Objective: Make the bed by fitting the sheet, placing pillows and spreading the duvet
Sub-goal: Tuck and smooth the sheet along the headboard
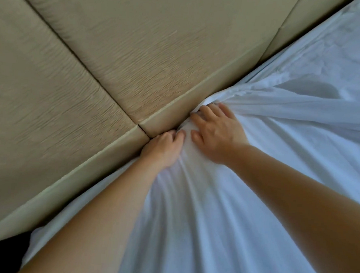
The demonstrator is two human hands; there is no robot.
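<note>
Sheet at the head of the bed, both hands working it into the gap.

The padded beige headboard [137, 60] filled the upper left, its lower edge running on a diagonal from lower left to upper right. The white sheet [255, 204] covered the bed below and right of that edge, its folds converging on one spot there. The gap along the headboard lay just ahead of both sets of fingertips, its long axis on the same diagonal. The left hand [163, 149], against the headboard and nearer the gap, had its fingers curled into a bunch of sheet. The right hand [217, 136], just beside it, lay flat with fingers spread, pressing the cloth. The next push, I judged, would go down into that gap. No pillow, duvet or container showed.
</note>
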